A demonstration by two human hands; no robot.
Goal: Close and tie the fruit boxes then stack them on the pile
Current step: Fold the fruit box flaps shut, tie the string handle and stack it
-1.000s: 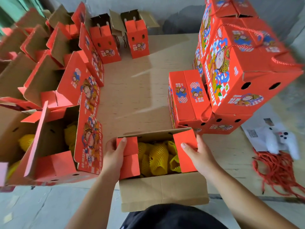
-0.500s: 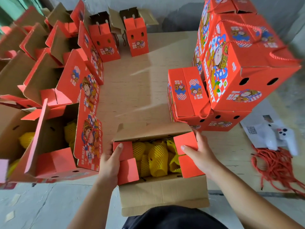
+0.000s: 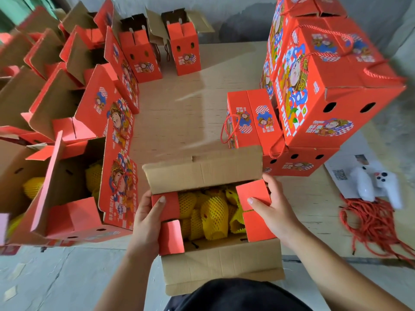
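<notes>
An open fruit box stands right in front of me at the board's near edge, showing yellow net-wrapped fruit inside. Its long cardboard flaps stick out toward me and away from me. My left hand holds the red left end flap, thumb on top. My right hand holds the red right end flap, thumb on top, folding it inward over the fruit. The pile of closed, tied red boxes rises at the right.
Several open red boxes line the left side and back of the wooden board. A bundle of red cord lies at the right beside a white controller and paper sheets. Grey floor lies below.
The box has come closer to me at the board's edge. Its far flap has swung up and back, and both red end flaps have folded further inward over the fruit.
</notes>
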